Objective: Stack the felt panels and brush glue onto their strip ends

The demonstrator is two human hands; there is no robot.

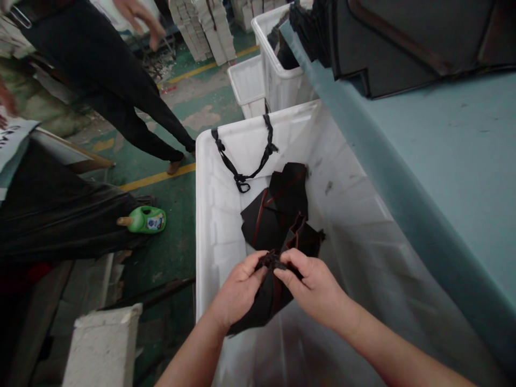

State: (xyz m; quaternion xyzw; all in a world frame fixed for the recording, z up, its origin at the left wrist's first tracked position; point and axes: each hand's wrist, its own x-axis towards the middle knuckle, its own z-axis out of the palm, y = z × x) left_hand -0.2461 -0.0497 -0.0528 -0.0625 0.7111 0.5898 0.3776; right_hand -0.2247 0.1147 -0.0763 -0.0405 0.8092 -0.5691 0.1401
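Note:
Both my hands are over a large white plastic bin [213, 242]. My left hand [237, 293] pinches a gathered part of a bundle of black cut pieces [258, 307] with reddish-brown stripes. On the other side of the same gather, my right hand [316, 285] has its thumb and fingers closed. Whether a tie runs through the gather is too small to make out. More black striped pieces [264, 223] lie in the bin just beyond my hands. A knotted black strip [226, 161] hangs from the bin's far rim.
At right, a blue-green table [463, 161] carries stacked black pieces [403, 43]. Smaller white bins [245, 86] stand beyond mine. A person in dark trousers [108, 80] is at upper left. A green jug [147, 220] is on the floor, with a pale post [102, 344] nearer me.

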